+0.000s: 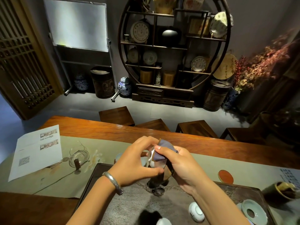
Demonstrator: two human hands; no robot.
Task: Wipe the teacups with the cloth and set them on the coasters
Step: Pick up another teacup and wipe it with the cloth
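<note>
Above the tray [113, 200], held between both hands: a teacup [150, 157], mostly hidden by a cloth [162, 151]. Left hand [134, 163] fingers curled round the cup's near side. Right hand [180, 168] fingers pinching the cloth against the cup, thumb on top. On the tray, near the right forearm, another cup [196, 211] upside down. Further right on the surface, a red coaster [225, 176].

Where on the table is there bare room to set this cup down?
Bare runner lies between the right hand and the red coaster. The tray is bare near the left wrist. Crowded: the tray's right corner, around the upturned cup.
</note>
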